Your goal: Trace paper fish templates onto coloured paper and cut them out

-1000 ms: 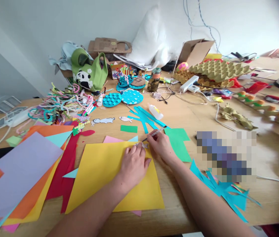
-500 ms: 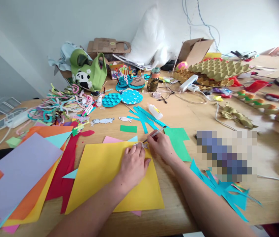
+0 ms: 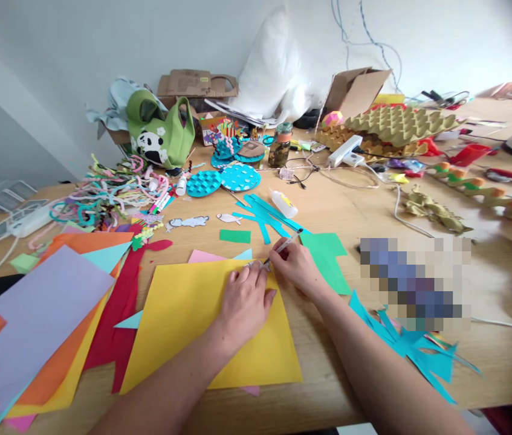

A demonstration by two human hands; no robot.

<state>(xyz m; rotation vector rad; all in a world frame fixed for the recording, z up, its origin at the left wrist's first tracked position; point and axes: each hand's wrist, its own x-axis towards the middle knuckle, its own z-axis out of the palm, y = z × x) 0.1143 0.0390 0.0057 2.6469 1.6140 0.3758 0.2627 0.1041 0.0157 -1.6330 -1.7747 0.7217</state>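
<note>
A yellow sheet (image 3: 178,326) lies on the wooden table in front of me. My left hand (image 3: 246,299) rests flat near its upper right part, fingers spread, pressing on a small pale paper cutout (image 3: 263,266) at the top edge. Most of that cutout is hidden under the fingers. In my right hand (image 3: 294,263) is a thin pen (image 3: 289,238), pinched with its tip down at the cutout. Green paper (image 3: 328,257) lies just right of the right hand, and a small green strip (image 3: 235,236) lies beyond the yellow sheet.
Stacked coloured papers (image 3: 51,302) and red paper (image 3: 117,326) lie left. Beyond are a glue bottle (image 3: 284,204), blue strips (image 3: 260,214), a fish cutout (image 3: 228,218) and a camouflage-patterned bottle (image 3: 280,147). Cut blue paper (image 3: 412,347) lies right, near a blurred patch.
The pen in my right hand has shifted slightly and its tip now stands on the small cutout. My left hand has stayed in place.
</note>
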